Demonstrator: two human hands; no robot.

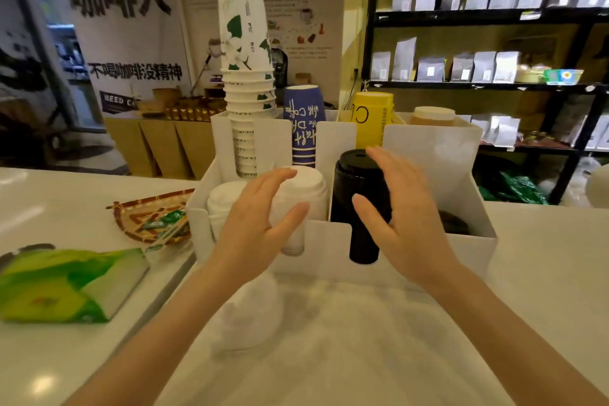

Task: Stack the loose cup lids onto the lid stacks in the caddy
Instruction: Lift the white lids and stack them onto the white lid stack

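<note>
Bright indoor light, counter (pixel 362 339) glare, motion blur, warped edges

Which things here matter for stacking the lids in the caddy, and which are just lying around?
Part of the job: white caddy; white lid stack; second white lid stack; black lid stack; loose white lids on the counter, blurred; left hand; right hand.

Just lying about: woven tray; green packet; cup stacks behind; shelf bags.
</note>
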